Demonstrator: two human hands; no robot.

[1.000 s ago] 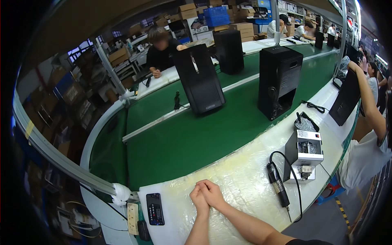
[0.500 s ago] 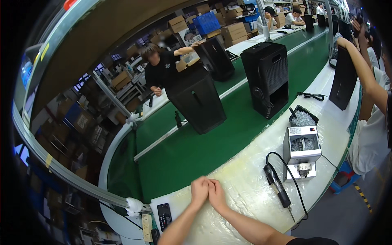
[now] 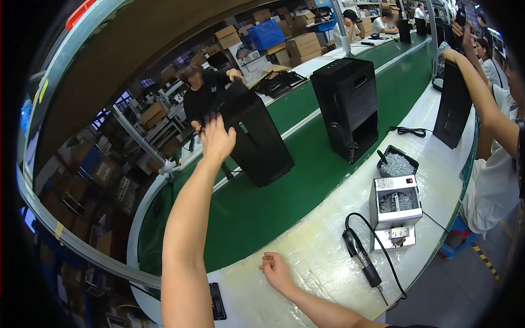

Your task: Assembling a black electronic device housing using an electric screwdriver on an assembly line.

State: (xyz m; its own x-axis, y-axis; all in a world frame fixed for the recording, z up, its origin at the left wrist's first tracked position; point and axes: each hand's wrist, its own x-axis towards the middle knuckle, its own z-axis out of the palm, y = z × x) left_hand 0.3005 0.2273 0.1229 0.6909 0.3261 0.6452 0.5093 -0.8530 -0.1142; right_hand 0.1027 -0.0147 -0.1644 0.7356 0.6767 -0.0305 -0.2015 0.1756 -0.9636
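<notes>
My left arm reaches far forward, and my left hand [image 3: 217, 139], fingers stretched out, is at the upper left side of a tall black appliance housing [image 3: 260, 145]. Whether the palm presses on it I cannot tell. The housing stands tilted in the view on the green conveyor belt [image 3: 235, 232], with a small greenish slot on its front. My right hand [image 3: 277, 271] rests low over the white, film-covered worktable [image 3: 311, 246], fingers loosely bent and holding nothing. To its right lies a black electric screwdriver [image 3: 362, 258] with a cable.
A second black housing [image 3: 347, 106] with a coiled cord stands farther right. A metal screw feeder [image 3: 395, 205] and a black tray of screws [image 3: 398, 162] sit on the table. A phone [image 3: 217, 300] lies by my left arm. Across the belt is a co-worker [image 3: 202, 93]; another person's arm [image 3: 489, 104] holds a black panel [image 3: 454, 104].
My hands have parted from each other; the left has swung forward to the nearer housing, while the right stays low. The black unit beside the co-worker across the belt no longer stands upright there.
</notes>
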